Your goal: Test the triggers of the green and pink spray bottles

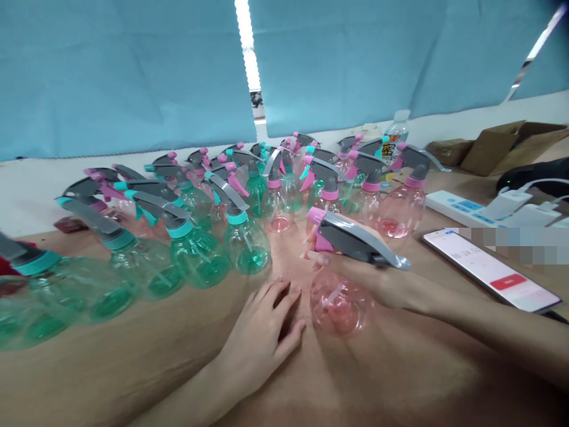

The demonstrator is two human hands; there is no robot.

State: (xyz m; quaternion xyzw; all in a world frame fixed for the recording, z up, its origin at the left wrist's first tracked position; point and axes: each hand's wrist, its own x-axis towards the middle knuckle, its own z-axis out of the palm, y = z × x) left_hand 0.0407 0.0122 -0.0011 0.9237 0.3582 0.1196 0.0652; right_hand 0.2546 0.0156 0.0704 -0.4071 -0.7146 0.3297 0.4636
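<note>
My right hand (355,270) is closed round the neck of a clear pink spray bottle (338,302), just under its grey and pink trigger head (353,237). The bottle stands on the wooden table (133,367). My left hand (262,332) lies beside the bottle's left side, palm down on the table, fingers stretched and slightly apart, holding nothing.
Several green and pink spray bottles (195,252) stand in rows across the back and left of the table. A phone (491,270) with a lit screen lies at the right. Behind it are a white power strip (462,209), cables, cardboard boxes (511,145) and a water bottle (395,136). Blue curtains hang behind.
</note>
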